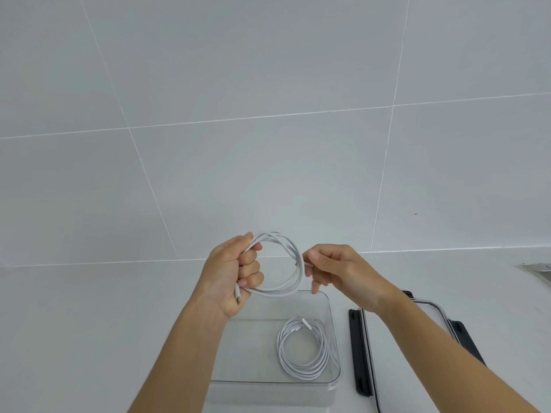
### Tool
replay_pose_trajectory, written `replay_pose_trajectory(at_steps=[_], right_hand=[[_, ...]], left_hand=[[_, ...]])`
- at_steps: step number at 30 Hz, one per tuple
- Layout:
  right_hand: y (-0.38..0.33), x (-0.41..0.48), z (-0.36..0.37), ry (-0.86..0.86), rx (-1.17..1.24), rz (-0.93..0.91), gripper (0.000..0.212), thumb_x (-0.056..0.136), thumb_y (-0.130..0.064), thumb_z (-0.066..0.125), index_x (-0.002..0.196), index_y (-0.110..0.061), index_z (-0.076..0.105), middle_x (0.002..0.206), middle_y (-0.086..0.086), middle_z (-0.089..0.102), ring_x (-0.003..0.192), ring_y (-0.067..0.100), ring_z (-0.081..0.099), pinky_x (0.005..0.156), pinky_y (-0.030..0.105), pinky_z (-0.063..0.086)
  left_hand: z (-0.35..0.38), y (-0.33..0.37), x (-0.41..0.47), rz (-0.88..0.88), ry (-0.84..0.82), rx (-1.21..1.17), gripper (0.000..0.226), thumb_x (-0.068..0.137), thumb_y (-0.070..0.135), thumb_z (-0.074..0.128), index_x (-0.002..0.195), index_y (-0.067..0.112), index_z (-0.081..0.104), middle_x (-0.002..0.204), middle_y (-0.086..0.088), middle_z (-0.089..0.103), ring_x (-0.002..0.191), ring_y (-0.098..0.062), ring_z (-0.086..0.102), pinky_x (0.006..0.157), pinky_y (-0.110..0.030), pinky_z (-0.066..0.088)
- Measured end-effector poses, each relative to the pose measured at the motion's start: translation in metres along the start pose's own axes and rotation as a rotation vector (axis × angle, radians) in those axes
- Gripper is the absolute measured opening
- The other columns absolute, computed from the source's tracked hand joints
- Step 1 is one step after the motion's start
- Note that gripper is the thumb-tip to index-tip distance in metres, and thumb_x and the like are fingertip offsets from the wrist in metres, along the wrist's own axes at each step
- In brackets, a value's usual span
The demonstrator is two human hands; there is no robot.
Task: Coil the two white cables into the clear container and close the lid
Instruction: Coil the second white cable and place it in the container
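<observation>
Plastics and smooth surfaces.
Container (pixel 334 323) clear glossy plastic; lid (pixel 359 353) w/ matt black clips; held cable (pixel 286 289) & boxed cable (pixel 301 371) white, matt; counter (pixel 89 323), wall tiles (pixel 268 70) smooth.

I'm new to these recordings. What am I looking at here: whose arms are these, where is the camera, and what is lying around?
There is no machine here. A person works with bare hands, and the single camera sits on their head, looking forward and down, so the arms enter from the bottom edge. The left hand grips a coiled white cable, and the right hand pinches the loop's other side. Below them, on the white counter, stands an open clear container with a second coil lying inside. Its lid, with black clips, lies on the counter to the right, partly hidden by the right forearm. Behind is a tiled wall.
</observation>
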State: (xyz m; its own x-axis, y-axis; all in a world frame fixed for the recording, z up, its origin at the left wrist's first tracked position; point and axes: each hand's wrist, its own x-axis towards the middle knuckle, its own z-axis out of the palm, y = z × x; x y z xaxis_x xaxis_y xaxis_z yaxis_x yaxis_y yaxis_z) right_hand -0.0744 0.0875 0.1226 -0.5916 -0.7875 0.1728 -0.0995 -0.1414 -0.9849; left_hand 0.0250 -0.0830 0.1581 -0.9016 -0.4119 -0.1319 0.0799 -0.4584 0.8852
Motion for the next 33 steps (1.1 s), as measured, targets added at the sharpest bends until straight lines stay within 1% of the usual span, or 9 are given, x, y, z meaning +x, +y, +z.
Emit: replay_pose_trajectory(at_steps=[4,7,11,14,18,21,27,30,33], right_hand=[[-0.002,-0.003,-0.01,0.077,-0.152,0.04,0.027,0.089,-0.023,0.056,0.065,-0.019,0.068,0.069,0.002,0.06,0.058,0.019,0.035,0.052,0.022,0.034],[-0.005,-0.004,-0.014,0.037,-0.306,0.117,0.028,0.088,-0.031,0.058,0.071,-0.012,0.07,0.066,-0.006,0.062,0.052,0.005,0.044,0.055,0.013,0.034],[-0.002,-0.005,-0.015,-0.022,-0.377,0.139,0.049,0.088,-0.05,0.049,0.084,-0.005,0.066,0.079,-0.009,0.068,0.087,0.001,0.06,0.09,0.017,0.039],[-0.005,-0.004,-0.003,-0.015,-0.227,0.089,0.039,0.088,-0.05,0.047,0.107,-0.021,0.064,0.085,-0.006,0.068,0.09,-0.001,0.059,0.077,0.001,0.039],[-0.001,0.004,0.014,0.04,-0.088,-0.004,0.02,0.094,-0.024,0.048,0.109,-0.017,0.06,0.069,0.005,0.053,0.059,0.012,0.056,0.059,0.019,0.049],[-0.001,0.008,0.022,0.164,0.027,-0.047,0.014,0.094,-0.01,0.05,0.096,-0.01,0.063,0.06,0.003,0.038,0.04,0.007,0.033,0.039,0.018,0.035],[-0.001,0.011,0.022,0.251,0.112,-0.06,0.018,0.092,-0.007,0.051,0.083,-0.007,0.066,0.05,-0.007,0.037,0.037,0.006,0.024,0.036,0.016,0.025],[-0.001,0.01,0.017,0.267,0.137,-0.053,0.02,0.092,-0.005,0.051,0.08,-0.005,0.066,0.051,-0.004,0.035,0.036,0.005,0.024,0.035,0.014,0.025],[0.0,0.009,0.013,0.294,0.171,-0.042,0.02,0.092,-0.005,0.051,0.078,-0.004,0.066,0.052,-0.003,0.033,0.038,0.006,0.022,0.035,0.014,0.023]], left_hand=[[-0.001,0.002,0.001,-0.01,-0.002,0.078,0.024,0.093,0.015,0.049,0.071,0.005,0.049,0.037,0.009,0.025,0.027,-0.003,0.018,0.031,-0.011,0.017],[0.002,-0.004,0.0,-0.028,-0.013,0.117,0.024,0.093,0.015,0.051,0.07,0.006,0.048,0.038,0.009,0.025,0.028,-0.004,0.018,0.031,-0.011,0.017],[0.007,-0.012,0.001,-0.032,-0.013,0.188,0.024,0.093,0.014,0.051,0.071,0.006,0.046,0.038,0.009,0.027,0.028,-0.004,0.018,0.031,-0.011,0.017],[0.015,-0.022,0.001,-0.037,-0.027,0.243,0.024,0.094,0.014,0.05,0.072,0.005,0.046,0.038,0.008,0.029,0.029,-0.005,0.019,0.031,-0.012,0.018],[0.024,-0.03,-0.001,-0.039,-0.03,0.254,0.024,0.095,0.016,0.047,0.073,0.005,0.049,0.039,0.008,0.029,0.029,-0.005,0.019,0.031,-0.014,0.018],[0.026,-0.031,0.0,-0.027,-0.024,0.221,0.025,0.096,0.017,0.045,0.076,0.004,0.051,0.039,0.009,0.027,0.03,-0.005,0.019,0.031,-0.015,0.019],[0.019,-0.031,0.001,-0.042,-0.142,0.169,0.035,0.1,0.019,0.036,0.083,0.0,0.06,0.046,0.002,0.042,0.041,-0.01,0.038,0.044,-0.022,0.04],[0.009,-0.024,0.001,-0.076,-0.237,0.282,0.035,0.099,0.014,0.036,0.087,0.001,0.065,0.06,-0.006,0.065,0.055,-0.015,0.06,0.06,-0.027,0.055],[-0.001,-0.018,0.003,-0.053,-0.255,0.539,0.031,0.098,0.012,0.039,0.086,0.005,0.066,0.076,-0.006,0.072,0.069,-0.014,0.067,0.07,-0.027,0.057]])
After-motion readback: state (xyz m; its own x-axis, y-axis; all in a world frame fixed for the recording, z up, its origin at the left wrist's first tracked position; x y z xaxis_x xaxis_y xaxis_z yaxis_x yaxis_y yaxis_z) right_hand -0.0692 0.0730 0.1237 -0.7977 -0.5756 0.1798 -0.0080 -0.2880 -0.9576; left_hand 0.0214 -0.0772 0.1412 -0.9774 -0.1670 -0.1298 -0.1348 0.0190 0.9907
